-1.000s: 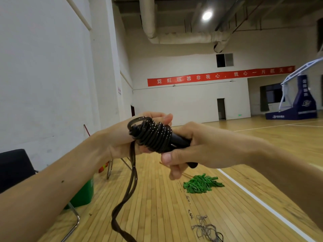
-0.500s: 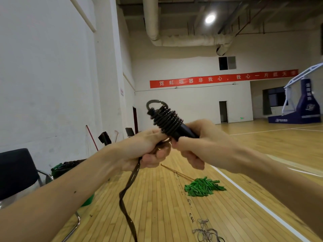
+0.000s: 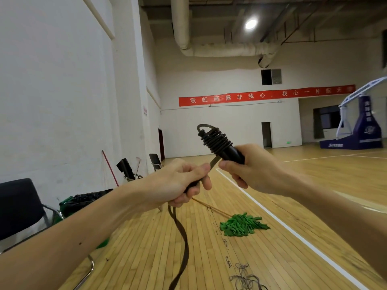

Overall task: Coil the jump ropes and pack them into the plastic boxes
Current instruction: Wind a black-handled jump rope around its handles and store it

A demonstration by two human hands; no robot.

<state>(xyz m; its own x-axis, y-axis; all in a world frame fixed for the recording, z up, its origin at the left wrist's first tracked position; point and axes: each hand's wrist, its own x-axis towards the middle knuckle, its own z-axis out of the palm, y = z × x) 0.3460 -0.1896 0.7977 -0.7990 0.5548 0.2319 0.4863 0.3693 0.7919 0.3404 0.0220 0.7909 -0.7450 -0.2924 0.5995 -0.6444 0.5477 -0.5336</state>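
Cord tail (image 3: 184, 248) hangs from the bottom of left hand (image 3: 180, 185) down toward the floor (image 3: 146, 258). Left fingers are curled tight round the cord, with thumb and forefinger pinching it just under the jump rope handles (image 3: 230, 152). Right hand (image 3: 255, 168) wraps the butt end, fingers closed, thumb on the near side. Long axis is tilted: butt low-right in the fist, coil (image 3: 215, 139) pointing up-left, mid-air between the hands. Green mop head (image 3: 243, 225) lies on the floor beyond.
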